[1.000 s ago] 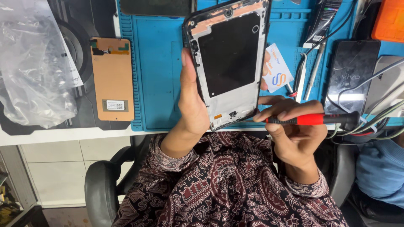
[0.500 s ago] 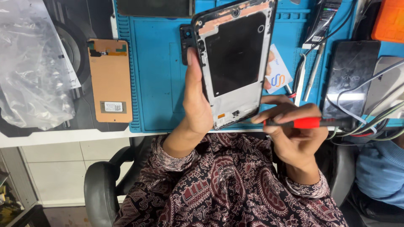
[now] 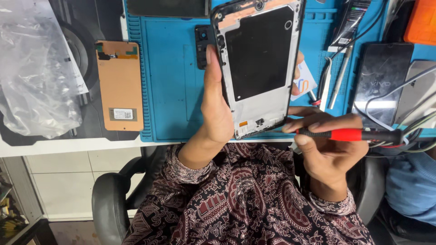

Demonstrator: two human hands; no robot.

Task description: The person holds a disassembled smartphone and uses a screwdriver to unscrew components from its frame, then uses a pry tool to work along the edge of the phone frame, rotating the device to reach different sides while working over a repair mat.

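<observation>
The left hand (image 3: 217, 109) is clamped on the phone frame's (image 3: 261, 68) left edge, holding it upright, long axis near to far, above the blue mat (image 3: 170, 90); the right hand (image 3: 324, 143), just right of its near end, grips a red-handled screwdriver (image 3: 349, 134) pointing left at the bottom corner.

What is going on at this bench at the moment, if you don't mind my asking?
A person holds an opened phone frame upright in the left hand, above a blue work mat. The right hand grips a red-handled screwdriver, its tip at the frame's lower edge. A copper-backed screen panel and tweezers lie on the bench.
</observation>
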